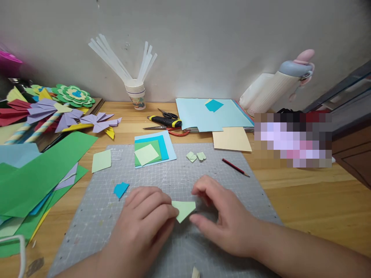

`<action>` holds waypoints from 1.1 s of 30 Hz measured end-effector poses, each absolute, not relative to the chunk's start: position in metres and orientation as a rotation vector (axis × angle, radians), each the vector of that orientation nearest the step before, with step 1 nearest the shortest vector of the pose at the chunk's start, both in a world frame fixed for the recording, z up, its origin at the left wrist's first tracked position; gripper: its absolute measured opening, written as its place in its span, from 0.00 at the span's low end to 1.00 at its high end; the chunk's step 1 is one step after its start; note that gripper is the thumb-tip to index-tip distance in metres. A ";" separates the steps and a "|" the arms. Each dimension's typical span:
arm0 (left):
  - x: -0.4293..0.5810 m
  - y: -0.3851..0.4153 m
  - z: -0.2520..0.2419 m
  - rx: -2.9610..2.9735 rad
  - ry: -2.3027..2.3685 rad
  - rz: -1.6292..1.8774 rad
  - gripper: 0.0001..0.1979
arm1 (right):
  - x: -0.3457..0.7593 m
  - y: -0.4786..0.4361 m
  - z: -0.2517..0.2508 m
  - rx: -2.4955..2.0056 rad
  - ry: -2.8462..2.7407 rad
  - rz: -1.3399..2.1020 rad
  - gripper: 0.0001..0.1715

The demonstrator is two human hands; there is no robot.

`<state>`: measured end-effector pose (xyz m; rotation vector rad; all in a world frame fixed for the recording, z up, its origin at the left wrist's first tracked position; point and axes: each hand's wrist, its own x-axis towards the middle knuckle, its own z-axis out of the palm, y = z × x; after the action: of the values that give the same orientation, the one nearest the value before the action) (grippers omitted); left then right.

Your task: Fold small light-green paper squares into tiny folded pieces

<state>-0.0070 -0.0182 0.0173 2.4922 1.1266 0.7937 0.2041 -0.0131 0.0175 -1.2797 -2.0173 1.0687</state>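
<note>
A small folded piece of pale green paper [183, 210] is pinched at its left end between the thumb and fingers of my left hand [145, 216]. Beside its right end, my right hand [223, 216] has its thumb and fingers apart, with no paper between them. Both hands are above the grey cutting mat [162, 179]. Two small folded pale green paper pieces [191, 156] lie farther back on the mat. A blue paper scrap [121, 189] is left of my left hand.
Stacked paper squares [171, 148], a pencil [235, 167], scissors [178, 132] and a utility knife [165, 121] lie toward the back. A paper cup [135, 96] holds white strips. Green paper sheets [46, 173] and paper flowers [75, 95] crowd the left; a bottle [275, 85] stands right.
</note>
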 end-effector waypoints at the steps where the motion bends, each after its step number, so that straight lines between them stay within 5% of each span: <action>1: -0.006 -0.018 0.017 2.498 1.166 0.789 0.08 | 0.204 -0.014 0.016 -1.221 -2.166 0.884 0.11; 3: -0.002 -0.017 0.017 2.516 1.198 0.813 0.07 | 0.204 -0.015 0.012 -1.107 -2.387 0.631 0.05; 10: 0.003 -0.018 0.012 2.658 1.178 0.657 0.09 | 0.202 -0.016 0.004 -1.097 -2.675 0.252 0.14; 22: 0.002 -0.017 0.010 2.344 1.351 0.459 0.06 | 0.202 -0.015 0.008 -1.371 -2.391 0.888 0.06; 33: 0.007 -0.011 0.005 2.230 1.460 0.416 0.06 | 0.194 -0.011 0.009 -1.521 -2.333 0.813 0.04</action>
<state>0.0068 -0.0113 0.0053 2.2298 1.4596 0.4159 0.1936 -0.0115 0.0091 -1.5205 -2.3330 0.8128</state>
